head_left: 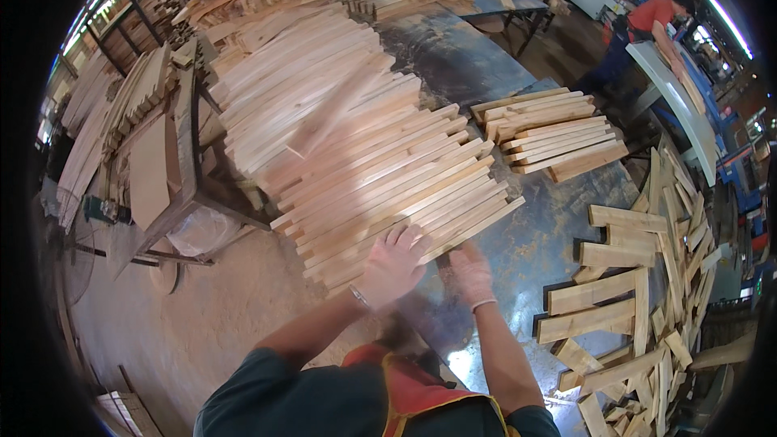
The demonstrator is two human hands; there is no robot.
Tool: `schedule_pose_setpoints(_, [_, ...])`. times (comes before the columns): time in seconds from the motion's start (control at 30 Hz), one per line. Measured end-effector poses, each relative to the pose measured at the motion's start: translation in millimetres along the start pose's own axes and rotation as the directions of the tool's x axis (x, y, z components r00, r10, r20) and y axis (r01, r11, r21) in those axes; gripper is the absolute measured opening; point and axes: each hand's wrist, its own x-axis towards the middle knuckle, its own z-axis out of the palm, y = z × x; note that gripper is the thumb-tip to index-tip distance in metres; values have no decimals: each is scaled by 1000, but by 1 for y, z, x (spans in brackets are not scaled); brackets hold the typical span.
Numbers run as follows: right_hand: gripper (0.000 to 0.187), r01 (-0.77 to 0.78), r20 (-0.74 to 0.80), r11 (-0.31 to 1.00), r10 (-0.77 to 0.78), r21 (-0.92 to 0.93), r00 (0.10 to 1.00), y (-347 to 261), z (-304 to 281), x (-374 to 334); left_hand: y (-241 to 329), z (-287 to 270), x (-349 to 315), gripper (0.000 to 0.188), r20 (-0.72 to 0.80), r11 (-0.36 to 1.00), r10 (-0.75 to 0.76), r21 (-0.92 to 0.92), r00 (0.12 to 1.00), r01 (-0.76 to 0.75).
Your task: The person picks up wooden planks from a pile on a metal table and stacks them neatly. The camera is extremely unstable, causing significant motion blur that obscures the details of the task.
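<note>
A wide row of pale wooden strips (pixel 380 170) lies side by side on a dark metal table (pixel 445 48), their ends uneven. My left hand (pixel 392 265) rests on the nearest strips with its fingers spread; a band circles that wrist. Just to its right, my right hand (pixel 469 275) is at the near side of the row, close to the nearest strip's edge. Its fingers are blurred, so whether they grip anything is unclear. One loose darker strip (pixel 332 109) lies slantwise on top of the row.
Two small stacks of wooden pieces (pixel 558 129) stand right of the row. Short offcuts (pixel 599 307) lie heaped along the table's right side. A metal-framed rack (pixel 190 137) with boards stands at left. A co-worker in a red shirt (pixel 651 16) bends over a machine at far right.
</note>
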Motion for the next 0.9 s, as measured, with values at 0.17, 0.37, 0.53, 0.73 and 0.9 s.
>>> schedule_pose_setpoints(0.17, [56,-260,-486,739,-103,-621,868,42,-59,-38,-2,10,111,36,-150,993,114,13,982,-114])
schedule_pose_setpoints(0.37, [62,-286,-412,551,-117,-784,903,88,-60,-66,19,47,307,28,-78,965,99,253,992,-76])
schedule_pose_setpoints(0.53, [63,-290,-419,571,-106,-768,902,85,-64,-61,36,84,396,26,51,894,3,448,999,-25])
schedule_pose_setpoints(0.73, [63,-275,-415,593,-112,-757,903,81,-67,-60,48,105,417,24,-18,941,-74,331,997,76])
schedule_pose_setpoints(0.9, [62,-255,-411,623,-117,-739,904,78,-70,-60,55,101,427,25,110,964,-230,160,967,211])
